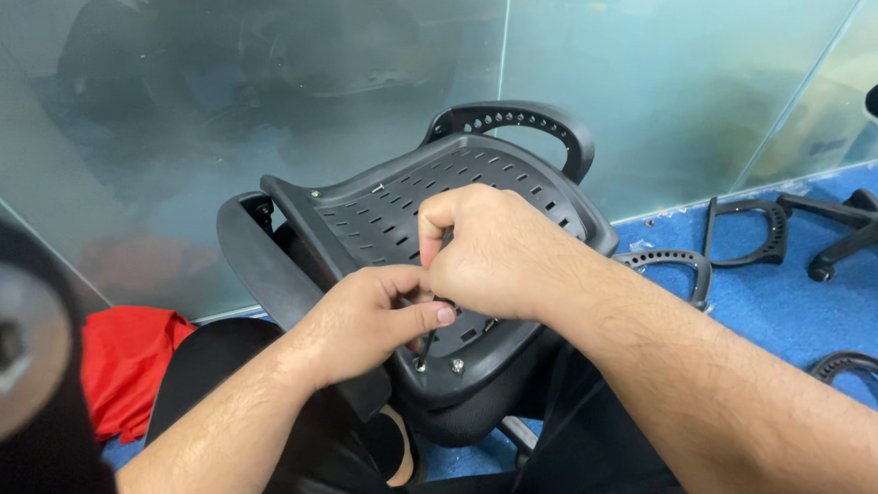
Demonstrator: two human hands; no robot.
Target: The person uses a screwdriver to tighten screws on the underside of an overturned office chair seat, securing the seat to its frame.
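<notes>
Together we brace the black chair part (pixel 401 215) on our lap; left hand (pixel 365 323) and right hand (pixel 494 250) pinch narrowly at a screw (pixel 422 361) near its lower edge.

The chair seat (pixel 401 210) is black plastic, turned with its underside up and tilted, its near edge low and its far edge raised against the glass. Rows of small slots cover the curved surface. One armrest (pixel 526 121) with a line of holes rises at the far right side. Near the low edge sit two small screws (pixel 440 363) (silver heads, close together).
</notes>
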